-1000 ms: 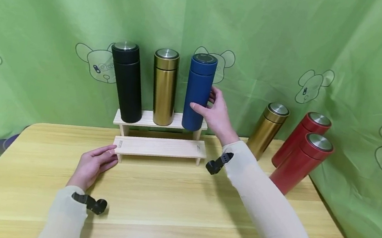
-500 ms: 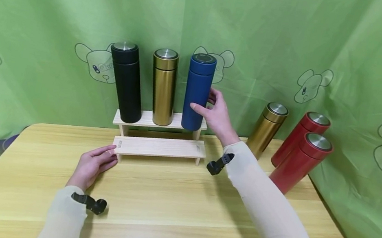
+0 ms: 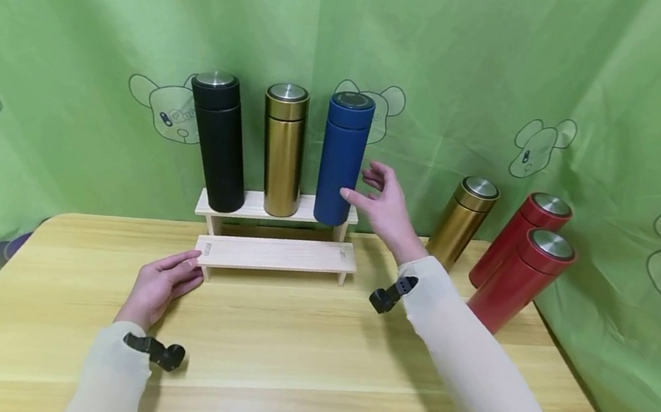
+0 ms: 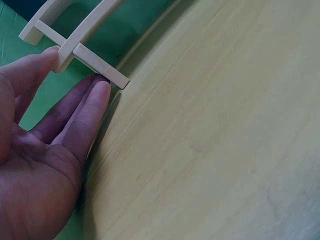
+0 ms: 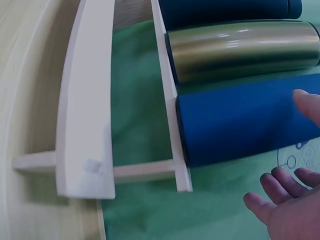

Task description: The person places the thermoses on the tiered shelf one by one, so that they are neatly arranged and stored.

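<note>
My right hand (image 3: 391, 208) is beside the blue vacuum flask (image 3: 341, 165), thumb and fingers spread apart. In the right wrist view a gap shows between the fingers (image 5: 272, 187) and the flask; the thumb (image 5: 306, 102) overlaps its side, and I cannot tell whether it touches. The blue flask stands upright on the upper step of a two-step wooden stand (image 3: 278, 255), right of a gold flask (image 3: 284, 163) and a black flask (image 3: 220, 147). At the lower step's left end, my left hand (image 3: 158, 287) touches the board and leg with extended fingertips (image 4: 102, 87).
On the table's right side stand another gold flask (image 3: 462, 226), a red flask (image 3: 533, 222) and a second red flask (image 3: 520, 284). A green printed curtain (image 3: 443, 52) hangs behind and beside the wooden table (image 3: 268, 367).
My right hand has let go of the blue flask and moved slightly right and toward me. The flask stays in place on the upper step. My left hand has not moved.
</note>
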{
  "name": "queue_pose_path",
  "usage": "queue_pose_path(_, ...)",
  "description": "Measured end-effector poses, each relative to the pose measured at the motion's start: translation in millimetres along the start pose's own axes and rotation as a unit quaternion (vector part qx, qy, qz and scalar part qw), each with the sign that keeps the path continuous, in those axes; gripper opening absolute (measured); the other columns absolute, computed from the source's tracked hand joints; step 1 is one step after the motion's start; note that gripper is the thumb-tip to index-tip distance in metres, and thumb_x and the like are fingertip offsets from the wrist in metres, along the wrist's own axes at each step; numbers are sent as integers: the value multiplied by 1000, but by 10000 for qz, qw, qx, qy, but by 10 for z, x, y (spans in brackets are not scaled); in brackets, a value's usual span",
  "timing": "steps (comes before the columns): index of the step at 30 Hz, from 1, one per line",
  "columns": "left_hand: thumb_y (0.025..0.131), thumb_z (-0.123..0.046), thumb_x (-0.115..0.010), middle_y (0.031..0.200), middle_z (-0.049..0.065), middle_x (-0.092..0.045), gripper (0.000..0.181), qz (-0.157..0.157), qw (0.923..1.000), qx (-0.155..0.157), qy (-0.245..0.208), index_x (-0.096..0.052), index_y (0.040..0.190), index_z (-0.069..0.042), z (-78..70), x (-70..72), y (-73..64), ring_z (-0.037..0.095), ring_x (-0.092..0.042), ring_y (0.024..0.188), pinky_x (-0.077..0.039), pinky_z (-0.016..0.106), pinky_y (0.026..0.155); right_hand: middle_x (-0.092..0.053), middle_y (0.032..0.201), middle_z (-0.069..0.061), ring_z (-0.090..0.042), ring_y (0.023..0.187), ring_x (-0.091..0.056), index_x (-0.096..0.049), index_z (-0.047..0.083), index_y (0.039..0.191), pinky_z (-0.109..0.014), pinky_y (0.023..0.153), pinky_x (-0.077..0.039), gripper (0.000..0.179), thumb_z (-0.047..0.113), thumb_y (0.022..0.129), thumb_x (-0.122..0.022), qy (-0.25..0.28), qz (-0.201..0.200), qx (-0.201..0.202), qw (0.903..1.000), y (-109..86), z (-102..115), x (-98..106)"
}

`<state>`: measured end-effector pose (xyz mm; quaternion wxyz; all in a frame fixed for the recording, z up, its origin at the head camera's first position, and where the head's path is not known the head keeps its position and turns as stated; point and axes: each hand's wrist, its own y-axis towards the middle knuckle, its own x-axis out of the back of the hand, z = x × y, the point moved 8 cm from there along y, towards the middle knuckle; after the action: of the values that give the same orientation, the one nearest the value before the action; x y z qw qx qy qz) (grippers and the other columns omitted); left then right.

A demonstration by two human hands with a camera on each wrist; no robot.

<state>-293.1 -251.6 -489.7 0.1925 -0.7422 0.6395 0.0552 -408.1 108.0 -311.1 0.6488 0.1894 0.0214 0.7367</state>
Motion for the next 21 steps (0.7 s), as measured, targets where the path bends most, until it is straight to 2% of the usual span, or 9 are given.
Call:
queue_pose_path(10, 98, -5, -60, 124, 9, -60, 48, 50, 10000, -34, 79, -44, 141, 9, -24, -20, -8, 26, -62, 113, -50, 37, 100, -43, 141, -21, -30, 131, -42, -32, -4, 146, -42, 114, -36, 79, 17, 86, -78, 11, -65, 60, 10000, -182, -117, 188)
queue_pose_path(17, 98, -5, -60, 122, 8, -61, 46, 20, 10000, -6, 68, -46, 140, 8, -24, -22, -14, 26, -62, 112, -51, 37, 100, -43, 142, -22, -30, 131, -42, -32, -5, 146, -40, 114, -36, 76, 15, 88, -77, -80, -34, 22, 10000, -352, -157, 285)
queue_pose_path(21, 98, -5, -60, 122, 8, -61, 46, 12, 10000, 2, 43, -47, 140, 8, -19, -18, -11, 25, -63, 111, -51, 37, 100, -44, 141, -22, -30, 131, -42, -34, -4, 145, -43, 114, -36, 73, 16, 89, -75, -128, 6, 9, 9999, -483, -175, 328)
